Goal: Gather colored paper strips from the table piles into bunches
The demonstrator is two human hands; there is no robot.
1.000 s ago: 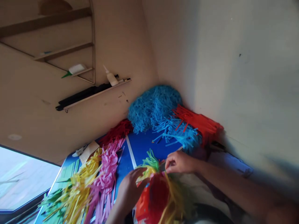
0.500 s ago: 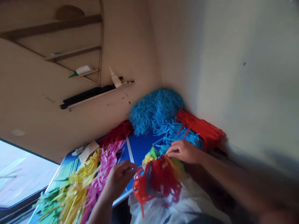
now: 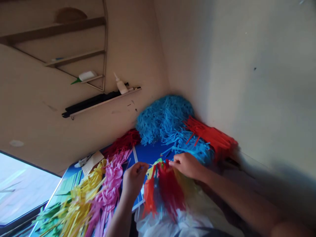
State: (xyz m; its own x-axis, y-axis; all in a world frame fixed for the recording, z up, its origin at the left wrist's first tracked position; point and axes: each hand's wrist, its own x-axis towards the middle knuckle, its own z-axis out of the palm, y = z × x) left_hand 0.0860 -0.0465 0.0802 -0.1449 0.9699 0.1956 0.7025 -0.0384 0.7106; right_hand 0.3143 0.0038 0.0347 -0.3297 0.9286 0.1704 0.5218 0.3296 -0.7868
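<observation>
A bunch of multicoloured paper strips [image 3: 165,191], mostly red with yellow, green and blue, hangs between my hands above a white sheet [image 3: 182,223]. My left hand [image 3: 133,179] pinches its left top end with closed fingers. My right hand [image 3: 187,165] pinches the top of the bunch at the right, fingers closed. Both are over the blue table [image 3: 145,154].
Piles of cut paper strips lie on the table: blue [image 3: 165,117], red [image 3: 212,136], dark red [image 3: 124,141], pink [image 3: 111,184], yellow [image 3: 81,200], green [image 3: 49,217]. A wall shelf [image 3: 103,102] carries a glue bottle [image 3: 120,84]. Walls close in at the back and right.
The bunch of strips has hung down longer and shifted slightly. My left hand has come up from the table to the bunch's top, closer to my right hand.
</observation>
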